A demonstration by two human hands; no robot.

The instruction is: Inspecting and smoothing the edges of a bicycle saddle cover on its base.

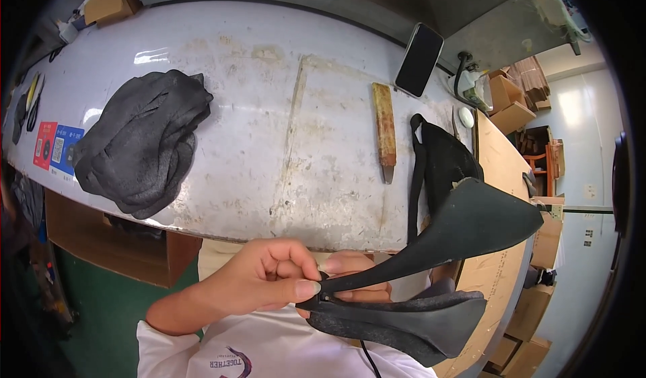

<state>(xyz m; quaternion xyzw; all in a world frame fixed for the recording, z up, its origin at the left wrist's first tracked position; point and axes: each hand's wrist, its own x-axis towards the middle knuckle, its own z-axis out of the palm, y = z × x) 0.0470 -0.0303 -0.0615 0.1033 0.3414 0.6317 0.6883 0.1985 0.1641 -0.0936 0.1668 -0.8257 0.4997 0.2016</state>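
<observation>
Item in hand: one black shoe upper (431, 270), a flat sole-shaped panel splayed open above a second layer, held out past the near edge of the counter (269, 142), off its surface. My left hand (259, 280) is closed in a pinch on the narrow end of the upper, thumb on top. My right hand (356, 270) sits just behind that same end, fingers curled under it and mostly hidden by the material; I read it as gripping the upper too. On the counter: a heap of black fabric pieces (141, 149) toward the left end; a wooden-handled tool (385, 132) lying near the middle, blade toward the near edge; a dark phone (419, 59) leaning at the far edge; further black shoe parts (441, 156) at the right end, just beside a sheet of cardboard (501, 162).
</observation>
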